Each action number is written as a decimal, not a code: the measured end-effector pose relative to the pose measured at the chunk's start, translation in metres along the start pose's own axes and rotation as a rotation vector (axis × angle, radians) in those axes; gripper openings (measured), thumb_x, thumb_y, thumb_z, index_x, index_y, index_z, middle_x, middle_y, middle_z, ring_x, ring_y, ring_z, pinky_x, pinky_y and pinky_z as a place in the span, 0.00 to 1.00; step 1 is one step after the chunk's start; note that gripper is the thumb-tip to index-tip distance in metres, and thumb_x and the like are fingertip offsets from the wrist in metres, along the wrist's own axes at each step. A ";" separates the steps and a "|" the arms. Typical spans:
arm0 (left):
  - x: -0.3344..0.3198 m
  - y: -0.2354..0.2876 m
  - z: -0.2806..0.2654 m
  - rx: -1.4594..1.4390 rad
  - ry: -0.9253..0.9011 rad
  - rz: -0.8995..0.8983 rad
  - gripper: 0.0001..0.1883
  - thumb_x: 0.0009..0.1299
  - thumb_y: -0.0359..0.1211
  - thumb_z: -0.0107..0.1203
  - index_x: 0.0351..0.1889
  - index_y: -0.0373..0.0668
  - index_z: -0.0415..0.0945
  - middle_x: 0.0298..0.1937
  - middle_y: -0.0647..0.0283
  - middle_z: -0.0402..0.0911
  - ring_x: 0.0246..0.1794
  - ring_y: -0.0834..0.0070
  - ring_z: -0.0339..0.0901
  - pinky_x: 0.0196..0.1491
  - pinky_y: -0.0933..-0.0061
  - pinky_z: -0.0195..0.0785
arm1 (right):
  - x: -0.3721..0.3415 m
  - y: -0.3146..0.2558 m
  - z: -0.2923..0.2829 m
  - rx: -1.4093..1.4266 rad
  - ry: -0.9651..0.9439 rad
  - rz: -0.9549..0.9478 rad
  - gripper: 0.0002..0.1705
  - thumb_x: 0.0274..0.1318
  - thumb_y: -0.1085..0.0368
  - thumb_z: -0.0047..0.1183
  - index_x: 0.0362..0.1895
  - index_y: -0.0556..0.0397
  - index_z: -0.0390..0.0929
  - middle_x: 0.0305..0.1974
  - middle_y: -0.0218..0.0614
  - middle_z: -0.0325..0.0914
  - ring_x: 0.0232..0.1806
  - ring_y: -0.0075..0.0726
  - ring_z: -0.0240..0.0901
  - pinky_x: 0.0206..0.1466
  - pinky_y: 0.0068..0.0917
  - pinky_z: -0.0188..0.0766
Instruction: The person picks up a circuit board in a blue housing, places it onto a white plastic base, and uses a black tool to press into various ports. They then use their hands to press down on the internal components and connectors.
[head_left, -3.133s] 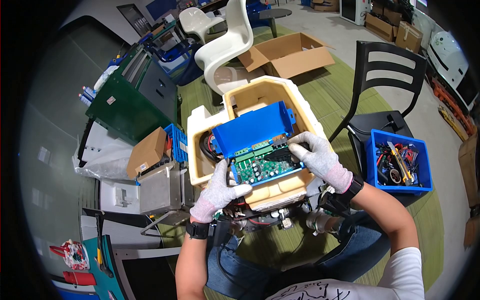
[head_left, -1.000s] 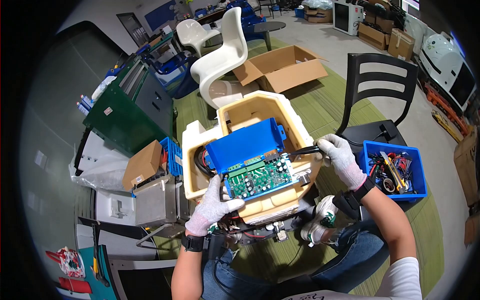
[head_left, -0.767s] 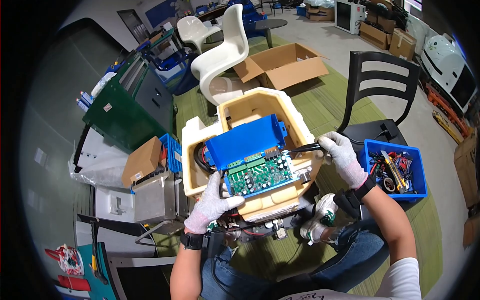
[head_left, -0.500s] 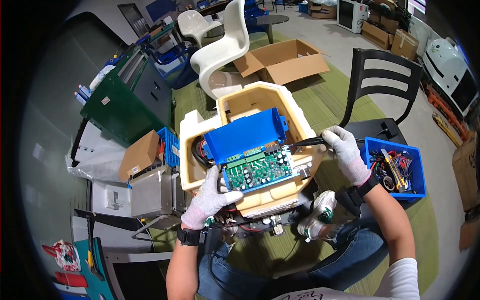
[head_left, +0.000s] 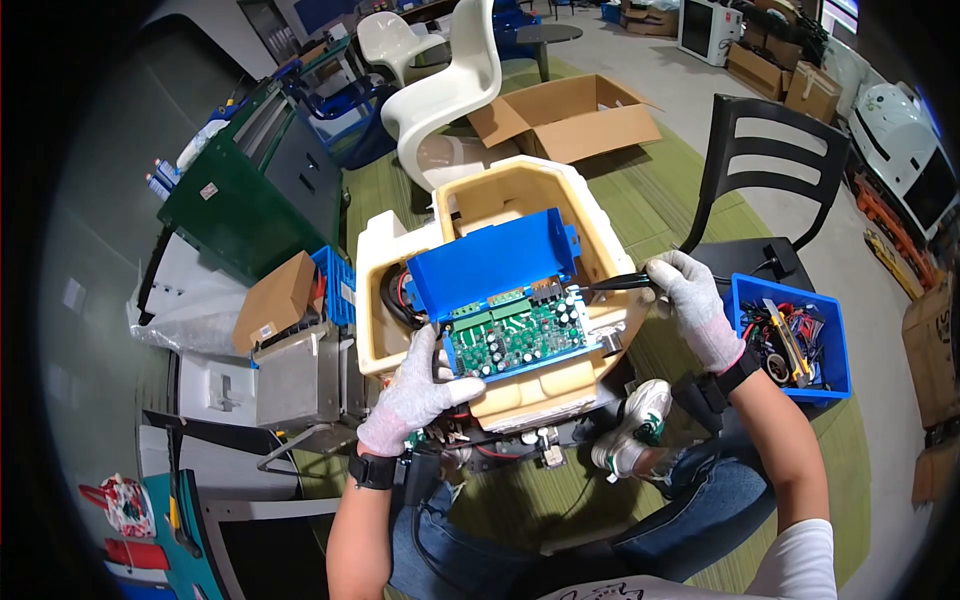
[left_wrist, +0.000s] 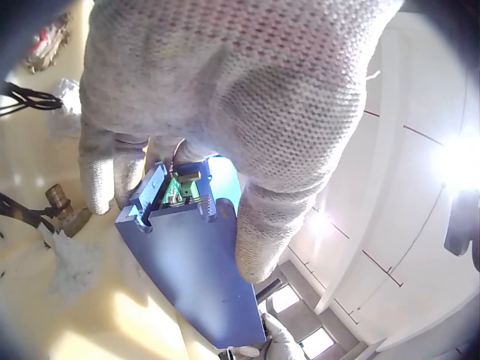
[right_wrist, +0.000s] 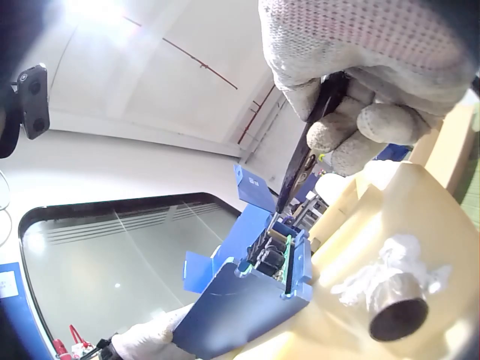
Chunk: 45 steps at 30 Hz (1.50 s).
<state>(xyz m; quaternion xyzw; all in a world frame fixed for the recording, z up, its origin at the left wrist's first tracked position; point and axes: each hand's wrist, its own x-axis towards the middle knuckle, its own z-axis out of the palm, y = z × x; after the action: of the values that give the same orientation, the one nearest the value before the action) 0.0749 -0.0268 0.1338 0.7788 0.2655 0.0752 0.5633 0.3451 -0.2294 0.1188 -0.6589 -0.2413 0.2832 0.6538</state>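
Observation:
My gloved left hand (head_left: 408, 400) grips the near left edge of a blue metal case (head_left: 485, 262), thumb along its front. Inside the case lies a green circuit board (head_left: 515, 335) with green terminal blocks and capacitors; the lid stands raised behind it. In the left wrist view, fingers and thumb straddle the end of the case. My gloved right hand (head_left: 690, 300) pinches a slim black tool (head_left: 618, 283) whose thin tip points at the board's back right corner. In the right wrist view the black tool (right_wrist: 296, 176) slants down to the dark connectors; I cannot tell its exact kind.
The case rests on a cream foam-like housing (head_left: 590, 200) with a short metal tube (head_left: 610, 345) at its right. A blue bin (head_left: 840, 340) of tools and wires sits on a black chair (head_left: 775, 170). A cardboard box (head_left: 590, 140) and green cabinet (head_left: 250, 180) stand beyond.
My right hand has moved right, away from over the board, drawing the black tool to the board's right corner. Over the last half second both hands hold nearly still.

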 end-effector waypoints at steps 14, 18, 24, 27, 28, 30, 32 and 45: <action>0.000 -0.003 -0.001 0.003 0.022 0.002 0.49 0.49 0.38 0.68 0.66 0.35 0.50 0.56 0.54 0.68 0.48 0.72 0.72 0.51 0.71 0.67 | -0.004 -0.004 0.003 0.008 -0.064 0.019 0.12 0.59 0.59 0.47 0.35 0.55 0.73 0.21 0.26 0.73 0.19 0.15 0.64 0.20 0.12 0.58; -0.002 0.002 0.000 -0.003 0.022 -0.035 0.49 0.50 0.36 0.68 0.66 0.35 0.50 0.53 0.55 0.70 0.45 0.74 0.73 0.47 0.73 0.69 | -0.002 -0.001 0.003 -0.017 -0.044 0.033 0.12 0.59 0.59 0.47 0.35 0.56 0.73 0.21 0.27 0.73 0.19 0.15 0.64 0.20 0.12 0.57; -0.002 0.007 0.001 -0.012 0.016 -0.053 0.52 0.51 0.31 0.66 0.70 0.38 0.43 0.39 0.65 0.73 0.35 0.81 0.68 0.40 0.79 0.66 | -0.001 0.004 0.004 0.019 -0.038 0.018 0.12 0.58 0.59 0.49 0.34 0.56 0.74 0.20 0.27 0.73 0.17 0.15 0.62 0.20 0.13 0.57; -0.003 0.006 0.000 0.016 0.025 -0.058 0.49 0.50 0.33 0.67 0.68 0.36 0.47 0.46 0.59 0.73 0.40 0.77 0.72 0.43 0.75 0.69 | -0.001 0.004 0.002 0.030 -0.058 0.030 0.11 0.59 0.60 0.47 0.36 0.56 0.73 0.21 0.27 0.73 0.18 0.15 0.64 0.20 0.13 0.58; -0.003 0.005 0.000 0.026 0.030 -0.057 0.48 0.50 0.34 0.68 0.67 0.35 0.49 0.50 0.56 0.73 0.42 0.75 0.74 0.44 0.73 0.71 | -0.001 0.004 0.001 0.036 -0.058 0.039 0.11 0.59 0.60 0.47 0.36 0.56 0.73 0.21 0.27 0.73 0.18 0.15 0.64 0.20 0.13 0.58; -0.003 0.007 0.002 -0.014 0.027 -0.065 0.50 0.50 0.33 0.67 0.69 0.38 0.45 0.41 0.63 0.72 0.36 0.80 0.70 0.40 0.78 0.67 | -0.001 0.003 0.001 0.035 -0.059 0.052 0.11 0.59 0.60 0.47 0.36 0.56 0.73 0.20 0.27 0.73 0.18 0.15 0.64 0.20 0.13 0.58; -0.003 0.007 0.002 -0.005 0.027 -0.061 0.52 0.50 0.32 0.66 0.70 0.38 0.43 0.37 0.66 0.72 0.34 0.82 0.68 0.37 0.81 0.65 | -0.002 0.002 0.001 0.019 -0.059 0.061 0.11 0.59 0.60 0.47 0.36 0.56 0.73 0.20 0.27 0.72 0.18 0.15 0.64 0.20 0.13 0.57; -0.004 0.010 0.001 -0.043 0.011 -0.105 0.51 0.50 0.34 0.66 0.68 0.31 0.43 0.48 0.54 0.73 0.43 0.74 0.74 0.44 0.74 0.71 | -0.003 0.000 0.003 0.012 -0.037 0.075 0.11 0.58 0.61 0.47 0.35 0.57 0.74 0.19 0.29 0.73 0.16 0.16 0.63 0.19 0.13 0.56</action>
<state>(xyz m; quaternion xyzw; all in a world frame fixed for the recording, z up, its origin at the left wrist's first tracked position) 0.0754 -0.0315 0.1436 0.7511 0.3074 0.0555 0.5817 0.3408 -0.2291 0.1188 -0.6583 -0.2267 0.3212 0.6419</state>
